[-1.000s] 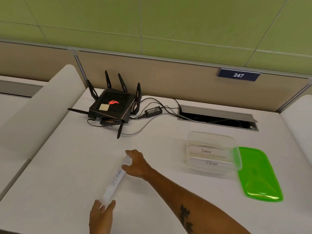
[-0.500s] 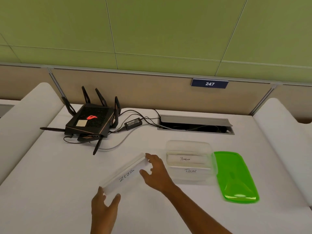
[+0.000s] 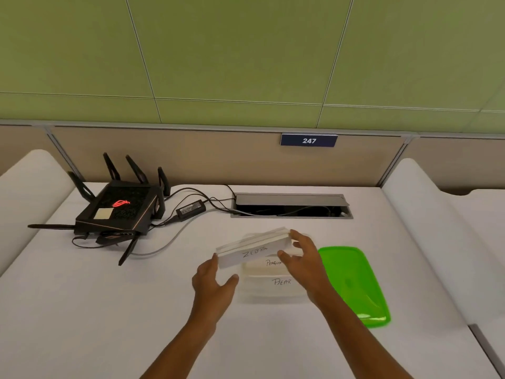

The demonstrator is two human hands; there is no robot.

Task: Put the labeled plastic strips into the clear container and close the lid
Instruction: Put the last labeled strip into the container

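Both hands, left [image 3: 211, 280] and right [image 3: 302, 258], pinch ZEBRA strip [image 3: 252, 248] by its ends; long axis skewed over box [image 3: 273, 292], needs squaring before dropping.

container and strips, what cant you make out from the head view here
- Container: its far rim and left wall are covered by the ZEBRA strip held over it.
- PENGUIN strip: its right end is behind the right hand.
- More strips under the PEAR strip: cannot tell, the clear walls blur together.
- ZEBRA strip's layers: several edges show, but the count is unclear.
- Lid: its left edge is behind the right forearm.
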